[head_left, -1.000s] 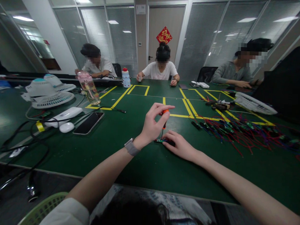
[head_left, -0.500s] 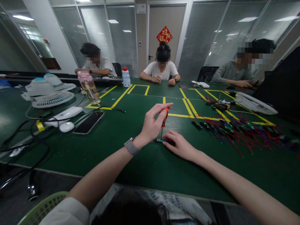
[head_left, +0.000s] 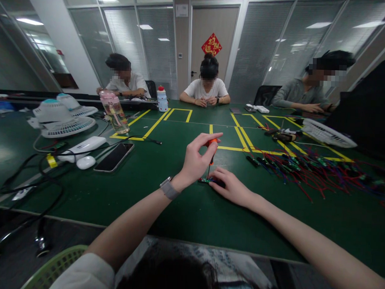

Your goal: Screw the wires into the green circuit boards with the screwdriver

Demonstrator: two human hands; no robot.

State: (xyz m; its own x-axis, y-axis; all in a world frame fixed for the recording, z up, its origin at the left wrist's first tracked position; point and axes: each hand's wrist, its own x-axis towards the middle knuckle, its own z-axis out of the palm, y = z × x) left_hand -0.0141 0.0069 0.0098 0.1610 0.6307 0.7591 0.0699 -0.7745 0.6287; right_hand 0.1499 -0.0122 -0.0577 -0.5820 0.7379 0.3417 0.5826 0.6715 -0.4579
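An orange and black screwdriver (head_left: 213, 153) stands nearly upright in my left hand (head_left: 197, 157), its handle between thumb and fingers and the index finger stretched over its top. The shaft points down to a small green circuit board (head_left: 204, 180) on the green table (head_left: 165, 206). My right hand (head_left: 228, 186) rests on the table just right of the board, its fingers bent around the board's dark right end and pressing on it. Whether the tip sits in a screw is too small to tell.
Many circuit boards with red and blue wires (head_left: 302, 167) lie at the right. A phone (head_left: 114, 157), white fans (head_left: 67, 122), cables and a tilted pink bottle (head_left: 114, 111) are at the left. Pliers (head_left: 284, 136) lie beyond the wires. Three people sit across the table.
My left thumb and fingers have shifted slightly around the screwdriver's handle, which leans a little differently. My right hand has stayed in place. Across the table, one person's hands have come together.
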